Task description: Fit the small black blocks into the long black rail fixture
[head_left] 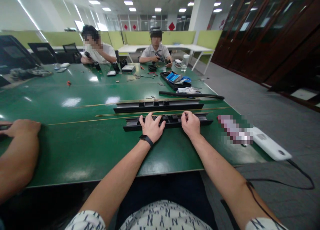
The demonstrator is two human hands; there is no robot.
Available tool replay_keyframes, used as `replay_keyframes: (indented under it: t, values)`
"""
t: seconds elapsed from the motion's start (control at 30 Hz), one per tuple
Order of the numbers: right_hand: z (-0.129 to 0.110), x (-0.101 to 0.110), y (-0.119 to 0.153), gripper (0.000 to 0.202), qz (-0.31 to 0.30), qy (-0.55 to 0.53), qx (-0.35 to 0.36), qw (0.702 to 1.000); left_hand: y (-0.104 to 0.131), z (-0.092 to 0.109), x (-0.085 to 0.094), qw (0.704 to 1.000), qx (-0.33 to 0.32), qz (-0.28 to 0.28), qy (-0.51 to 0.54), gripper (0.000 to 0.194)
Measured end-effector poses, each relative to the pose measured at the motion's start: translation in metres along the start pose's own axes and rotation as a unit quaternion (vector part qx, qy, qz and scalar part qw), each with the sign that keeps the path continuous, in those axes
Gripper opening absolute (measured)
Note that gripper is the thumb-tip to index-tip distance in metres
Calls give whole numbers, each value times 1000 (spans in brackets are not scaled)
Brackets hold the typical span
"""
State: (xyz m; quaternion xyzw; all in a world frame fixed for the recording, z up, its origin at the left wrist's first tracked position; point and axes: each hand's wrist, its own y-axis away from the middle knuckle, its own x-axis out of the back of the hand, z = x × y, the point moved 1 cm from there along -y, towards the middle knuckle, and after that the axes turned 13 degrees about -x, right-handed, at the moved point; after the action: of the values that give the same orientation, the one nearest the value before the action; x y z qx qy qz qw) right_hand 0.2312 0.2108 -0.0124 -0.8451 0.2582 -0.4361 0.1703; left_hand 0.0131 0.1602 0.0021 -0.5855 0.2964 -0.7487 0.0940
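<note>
In front of me on the green table [82,150] lies a long black channel-shaped rail [171,125] with small black blocks inside it. My left hand [152,128], with a dark wristband, rests on its left half with the fingers spread. At the right half my right hand [190,123] has its thumb and fingertips pinched together against the rail; what they pinch, if anything, is hidden. Thin brass-coloured rods [117,115] lie just behind this rail. Farther back sits a second, similar black rail [160,106], with more thin rods along it.
At the far left is another person's forearm and hand [23,128]. Two people sit across the table. A black tray [172,84] with blue packets, white gloves [188,90] and a black bar [191,95] lie back right. A white cabled device [270,144] stands by the right edge.
</note>
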Motion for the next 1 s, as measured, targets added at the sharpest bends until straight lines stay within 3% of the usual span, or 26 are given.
replay_keyframes:
  t: [0.3, 0.53, 1.0]
  values:
    - [-3, 1, 1, 35, -6, 6, 1, 1000, 1, -1, -3, 1000, -3, 15, 9, 41]
    - [-9, 3, 2, 36, -5, 28, -10, 1000, -1, -1, 3, 1000, 0, -19, 16, 41]
    - [-1, 2, -1, 34, -14, -13, -8, 1000, 1, -3, -3, 1000, -10, 4, 4, 41]
